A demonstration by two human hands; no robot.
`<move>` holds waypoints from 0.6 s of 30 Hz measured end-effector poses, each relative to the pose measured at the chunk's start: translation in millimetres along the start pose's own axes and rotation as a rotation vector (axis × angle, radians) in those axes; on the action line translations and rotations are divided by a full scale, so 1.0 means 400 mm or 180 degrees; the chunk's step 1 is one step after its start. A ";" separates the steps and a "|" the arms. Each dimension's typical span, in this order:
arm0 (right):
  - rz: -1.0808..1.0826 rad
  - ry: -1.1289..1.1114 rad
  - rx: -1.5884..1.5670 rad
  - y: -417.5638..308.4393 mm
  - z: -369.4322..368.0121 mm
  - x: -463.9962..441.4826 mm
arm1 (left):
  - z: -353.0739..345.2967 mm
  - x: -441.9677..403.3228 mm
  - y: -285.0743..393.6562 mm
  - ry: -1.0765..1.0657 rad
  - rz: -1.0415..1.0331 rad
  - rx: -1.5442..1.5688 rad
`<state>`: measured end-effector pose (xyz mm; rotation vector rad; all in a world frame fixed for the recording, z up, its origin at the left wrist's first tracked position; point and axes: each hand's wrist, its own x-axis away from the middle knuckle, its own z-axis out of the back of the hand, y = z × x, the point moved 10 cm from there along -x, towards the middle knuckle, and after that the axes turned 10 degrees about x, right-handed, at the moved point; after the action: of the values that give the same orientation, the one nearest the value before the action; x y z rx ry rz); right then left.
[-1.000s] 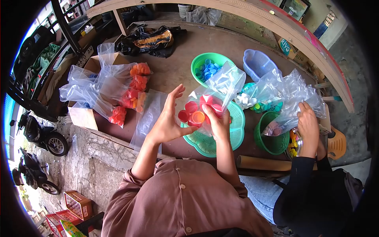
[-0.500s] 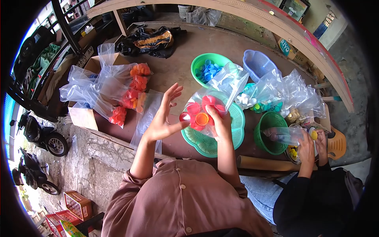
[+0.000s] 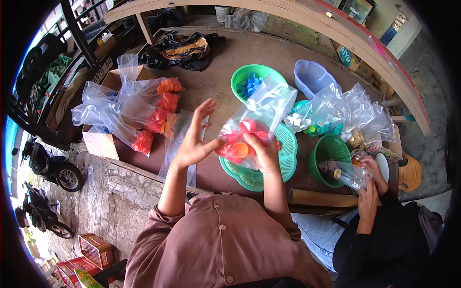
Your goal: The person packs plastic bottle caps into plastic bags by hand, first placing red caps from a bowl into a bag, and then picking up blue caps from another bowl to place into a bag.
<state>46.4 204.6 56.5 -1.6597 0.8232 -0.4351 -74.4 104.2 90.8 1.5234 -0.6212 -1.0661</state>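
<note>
My right hand (image 3: 264, 154) grips a transparent plastic bag (image 3: 276, 98) holding red and orange bottle caps (image 3: 238, 150). The bag's loose end points up and away from me. My left hand (image 3: 192, 139) is open, fingers spread upward, with its thumb against or very near the left side of the bag. Under the bag sits a light green scalloped basket (image 3: 287, 165), with a few red caps visible inside it. Flat plastic bags (image 3: 177, 158) lie left of my left hand.
Bags of orange-red caps (image 3: 165, 102) rest by a cardboard box (image 3: 103, 144). Behind are a green basin (image 3: 236, 77) of blue caps and a lilac basket (image 3: 312, 79). At right, a co-worker's hands (image 3: 369, 192) hold a bag beside a dark green basket (image 3: 331, 144).
The bag of caps has turned in my right hand, its loose end now higher and fuller in view. The co-worker's hands have moved lower, and a yellowish cap now shows in their bag.
</note>
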 end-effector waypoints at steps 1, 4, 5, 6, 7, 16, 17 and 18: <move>0.0297 -0.0099 0.0526 -0.024 -0.014 -0.001 | -0.002 0.004 0.005 -0.0036 0.0012 0.0008; 0.1103 0.0062 0.1862 -0.023 -0.065 0.015 | 0.015 0.032 0.056 0.0073 -0.0280 -0.0505; 0.1213 0.0127 0.2227 -0.023 -0.095 0.028 | 0.027 0.040 0.045 0.0117 -0.0289 -0.0689; 0.1252 -0.0123 0.2212 0.005 -0.132 0.034 | 0.052 0.049 0.005 0.0117 -0.0239 -0.0710; 0.1286 -0.0380 0.2194 0.033 -0.163 0.040 | 0.060 0.055 -0.017 0.0122 -0.0187 -0.0732; 0.0144 -0.0131 0.4372 0.183 0.171 0.006 | 0.067 0.137 -0.251 0.0313 0.0248 -0.0365; -0.0190 -0.0221 0.4681 0.224 0.219 0.007 | 0.059 0.140 -0.253 0.0325 0.0186 -0.0245; -0.0198 -0.0229 0.4817 0.247 0.244 0.011 | 0.050 0.137 -0.251 0.0301 0.0246 -0.0191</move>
<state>87.3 261.4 -63.6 -0.2745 0.1833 -0.7619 -83.5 72.4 -20.4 1.4771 -0.5730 -0.9408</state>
